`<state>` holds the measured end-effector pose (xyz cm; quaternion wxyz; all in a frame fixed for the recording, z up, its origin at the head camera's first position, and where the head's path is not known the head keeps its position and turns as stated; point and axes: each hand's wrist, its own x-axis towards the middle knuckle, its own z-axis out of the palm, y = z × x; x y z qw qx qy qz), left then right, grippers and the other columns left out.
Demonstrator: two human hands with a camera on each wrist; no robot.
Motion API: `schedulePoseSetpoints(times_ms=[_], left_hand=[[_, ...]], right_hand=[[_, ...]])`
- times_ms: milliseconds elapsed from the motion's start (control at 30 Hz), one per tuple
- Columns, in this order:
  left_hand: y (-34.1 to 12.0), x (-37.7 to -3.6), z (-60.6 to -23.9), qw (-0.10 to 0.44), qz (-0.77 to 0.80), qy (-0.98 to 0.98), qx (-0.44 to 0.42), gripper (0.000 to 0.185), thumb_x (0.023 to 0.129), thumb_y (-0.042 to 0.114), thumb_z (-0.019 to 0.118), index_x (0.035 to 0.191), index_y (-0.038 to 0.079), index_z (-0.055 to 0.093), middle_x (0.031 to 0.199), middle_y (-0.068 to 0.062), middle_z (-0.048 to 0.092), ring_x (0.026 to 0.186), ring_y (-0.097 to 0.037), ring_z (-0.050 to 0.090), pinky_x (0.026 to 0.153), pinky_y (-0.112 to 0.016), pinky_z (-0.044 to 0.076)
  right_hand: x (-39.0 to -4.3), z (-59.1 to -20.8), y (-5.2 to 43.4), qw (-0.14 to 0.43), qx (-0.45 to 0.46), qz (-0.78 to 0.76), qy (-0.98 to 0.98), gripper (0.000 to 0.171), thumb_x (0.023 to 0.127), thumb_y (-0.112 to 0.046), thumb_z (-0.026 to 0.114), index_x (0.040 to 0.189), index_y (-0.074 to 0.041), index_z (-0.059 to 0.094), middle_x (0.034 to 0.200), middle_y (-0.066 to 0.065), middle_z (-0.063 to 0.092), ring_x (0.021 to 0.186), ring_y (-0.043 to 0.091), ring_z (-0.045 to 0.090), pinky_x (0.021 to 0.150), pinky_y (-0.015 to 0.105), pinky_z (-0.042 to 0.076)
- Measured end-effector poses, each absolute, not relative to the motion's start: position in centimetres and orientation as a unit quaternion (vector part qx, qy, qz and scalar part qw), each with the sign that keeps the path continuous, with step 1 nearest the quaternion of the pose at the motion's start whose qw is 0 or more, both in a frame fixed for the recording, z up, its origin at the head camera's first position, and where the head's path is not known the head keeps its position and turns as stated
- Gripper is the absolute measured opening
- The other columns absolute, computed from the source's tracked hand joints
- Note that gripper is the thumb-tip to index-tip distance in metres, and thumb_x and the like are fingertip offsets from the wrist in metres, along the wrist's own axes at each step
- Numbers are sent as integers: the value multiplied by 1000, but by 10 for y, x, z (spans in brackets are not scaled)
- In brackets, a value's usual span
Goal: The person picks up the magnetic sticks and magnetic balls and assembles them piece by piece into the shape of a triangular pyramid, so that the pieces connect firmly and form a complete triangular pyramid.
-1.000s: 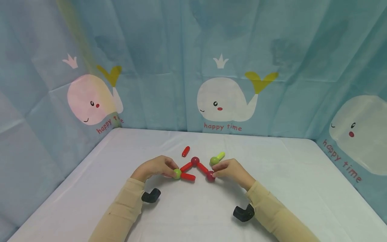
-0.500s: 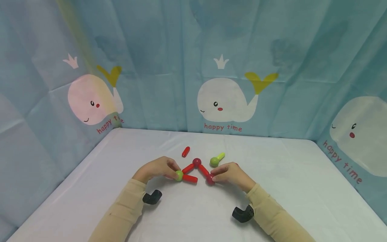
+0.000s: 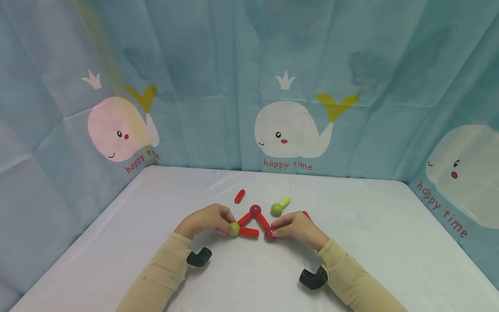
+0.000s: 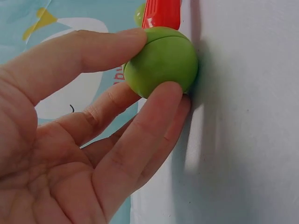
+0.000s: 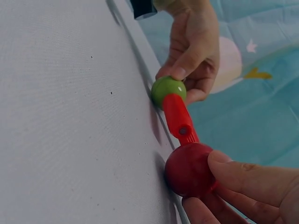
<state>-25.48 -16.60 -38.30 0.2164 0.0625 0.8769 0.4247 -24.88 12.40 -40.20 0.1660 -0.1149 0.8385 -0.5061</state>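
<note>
Green ball and dark red ball sit mid-bench, corners of a red-rod triangle. Our left hand pinches the green one, right hand pinches the red, steadying both ends. Loose red rod lies at 12 o'clock.

Two bare hands, long beige sleeves, a black camera mount at each wrist.

The left hand and right hand wear no gloves, rings or watch. Both forearms, entering from the lower middle of the frame, are covered to the wrist by plain, close-fitting beige sleeves with soft creases. Under each wrist sits a curved, matte black camera mount; the right one shows small perforations.
</note>
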Motion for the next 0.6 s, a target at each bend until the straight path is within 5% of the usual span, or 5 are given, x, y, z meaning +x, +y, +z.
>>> schedulePoseSetpoints(times_ms=[600], left_hand=[[-156, -251, -383, 205, 423, 880, 67, 17, 77, 17, 81, 90, 13, 72, 86, -2, 68, 80, -18, 60, 72, -30, 48]], right_hand=[[-247, -405, 123, 152, -108, -501, 845, 26, 79, -17, 83, 104, -8, 78, 95, 3, 77, 91, 12, 65, 77, 27, 55]])
